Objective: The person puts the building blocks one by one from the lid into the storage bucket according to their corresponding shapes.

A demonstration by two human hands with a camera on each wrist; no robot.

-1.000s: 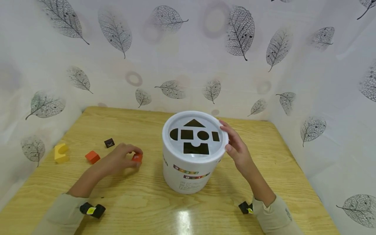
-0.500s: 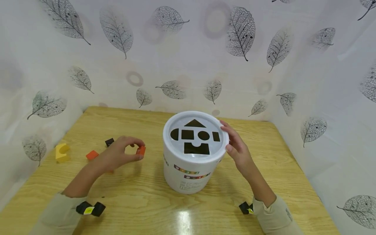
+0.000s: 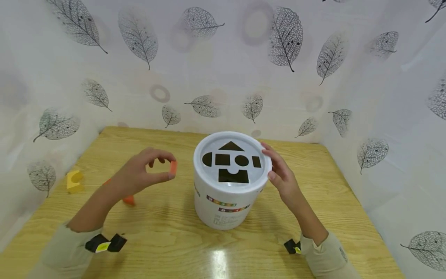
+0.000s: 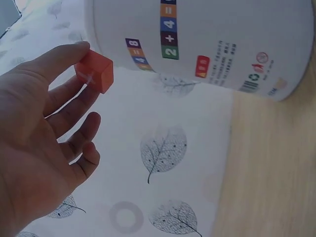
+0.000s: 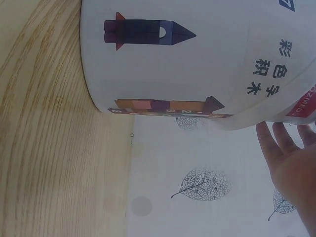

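In the head view my left hand [image 3: 141,170] pinches a small red cube [image 3: 173,169] between thumb and fingertips, above the table and left of the bucket. The left wrist view shows the same cube [image 4: 96,70] with a faint pale mark on one face; the other fingers are loosely bent. The white bucket [image 3: 223,209] stands upright, its lid [image 3: 230,188] cut with several shaped holes, including a triangle, square, circle and notched rectangle. My right hand [image 3: 287,186] rests on the right of the bucket's rim, fingers extended along it and thumb nearer me.
A yellow arch block [image 3: 74,182] lies at the table's left. A red block [image 3: 129,200] sits beneath my left forearm, partly covered; a sliver of another shows behind the forearm. Leaf-patterned sheeting [image 3: 223,77] surrounds the wooden table [image 3: 167,240] at the back and sides.
My left hand has lifted the red cube off the table and moved it up and slightly right. The black block is now hidden behind that hand. The right hand and bucket stay put.
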